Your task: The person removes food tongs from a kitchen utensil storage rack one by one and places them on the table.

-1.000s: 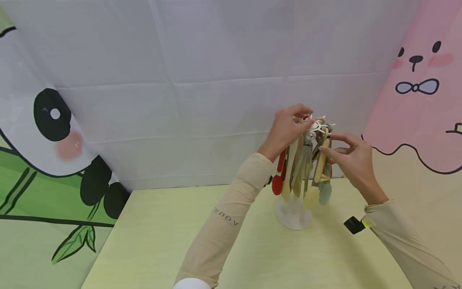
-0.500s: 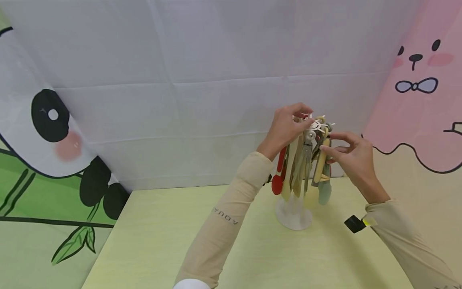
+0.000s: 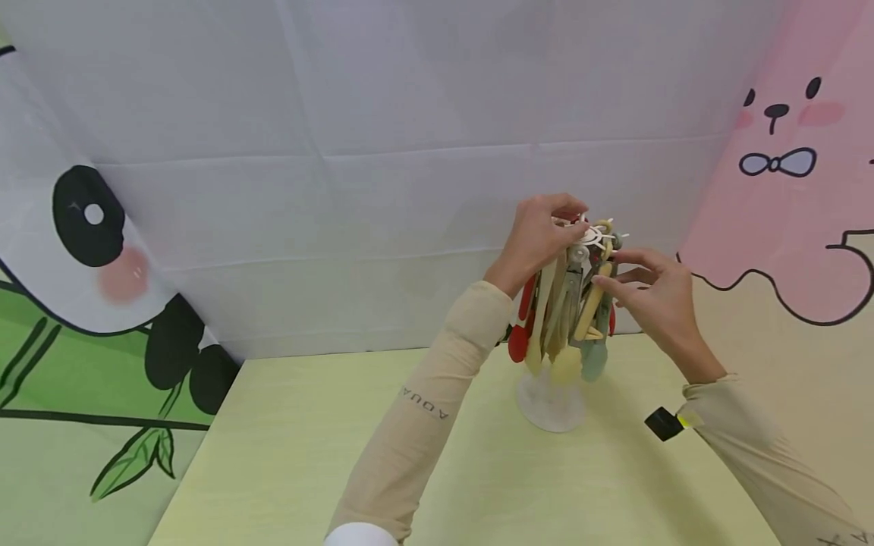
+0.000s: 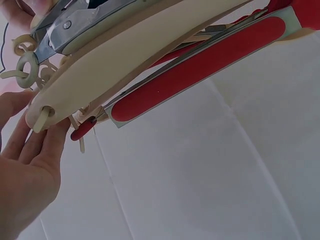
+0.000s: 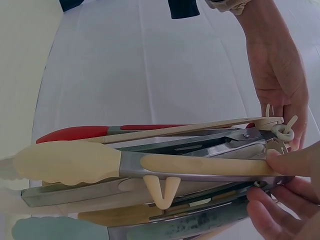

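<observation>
On the table stands a white rotating utensil rack [image 3: 550,406] with a round base and a hooked top, hung all round with kitchen tools. My left hand [image 3: 539,236] holds the rack's top between thumb and fingers. Yellow-headed tongs [image 5: 70,162] with a yellow-inlaid handle hang on the right side, and my right hand [image 3: 655,296] pinches them near their upper end. Beside them hang green-tipped tongs [image 5: 55,230], and a red-headed tool [image 3: 519,341] hangs on the left. A cream handle [image 4: 120,60] and a red-inlaid handle [image 4: 200,70] hang close by my left hand.
The pale yellow table [image 3: 328,440] reaches to a white cloth backdrop [image 3: 307,189] close behind the rack. Cartoon-printed cloth stands at both sides. A small black block [image 3: 664,423] shows at my right sleeve.
The yellow-headed tongs have shifted slightly left, and my right hand has gone with them. My left hand stays at the rack's top. The head view has turned a little.
</observation>
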Available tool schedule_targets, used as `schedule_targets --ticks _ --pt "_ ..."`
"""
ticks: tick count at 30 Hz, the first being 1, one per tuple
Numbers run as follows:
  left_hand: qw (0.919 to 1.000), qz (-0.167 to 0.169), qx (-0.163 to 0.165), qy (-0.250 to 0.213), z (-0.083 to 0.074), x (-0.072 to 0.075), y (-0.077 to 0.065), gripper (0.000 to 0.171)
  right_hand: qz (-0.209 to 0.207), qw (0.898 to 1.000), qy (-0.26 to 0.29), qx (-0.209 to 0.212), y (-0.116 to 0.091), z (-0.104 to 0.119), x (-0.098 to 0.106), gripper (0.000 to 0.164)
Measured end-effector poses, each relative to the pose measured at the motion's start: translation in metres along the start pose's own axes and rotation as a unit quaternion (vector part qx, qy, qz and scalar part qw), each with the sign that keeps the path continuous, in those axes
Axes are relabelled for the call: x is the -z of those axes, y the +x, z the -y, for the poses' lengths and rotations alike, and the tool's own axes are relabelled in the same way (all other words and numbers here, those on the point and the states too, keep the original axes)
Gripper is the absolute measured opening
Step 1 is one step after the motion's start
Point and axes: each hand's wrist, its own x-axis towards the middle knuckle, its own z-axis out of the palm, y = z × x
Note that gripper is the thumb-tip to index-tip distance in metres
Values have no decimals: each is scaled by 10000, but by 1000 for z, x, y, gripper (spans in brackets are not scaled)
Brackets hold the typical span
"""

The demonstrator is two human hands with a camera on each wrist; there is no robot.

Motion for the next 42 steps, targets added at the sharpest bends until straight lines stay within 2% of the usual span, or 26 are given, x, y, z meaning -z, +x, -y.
schedule_targets --ticks 7,13,16,24,31,35,42 --pt "10000 23 -27 -25 2 -1 1 23 -80 9997 -239 13 -2 -1 2 39" --pt "10000 38 -36 -78 4 -1 2 22 -269 9993 -215 150 0 -5 6 44" --pt "9999 75 5 -94 3 -1 2 23 -225 9992 -289 158 2 -6 9 46" --pt "9995 211 49 -215 3 1 0 25 271 9988 -395 -2 7 -8 13 50" --pt "9995 248 -7 -202 4 0 -1 26 761 9954 -481 -325 3 -17 12 53" --pt "9994 251 -35 -214 4 -1 0 26 878 9938 -495 -468 1 -23 10 51" --pt "9996 225 -17 -175 4 0 0 26 994 9925 -538 -468 0 -28 6 53"
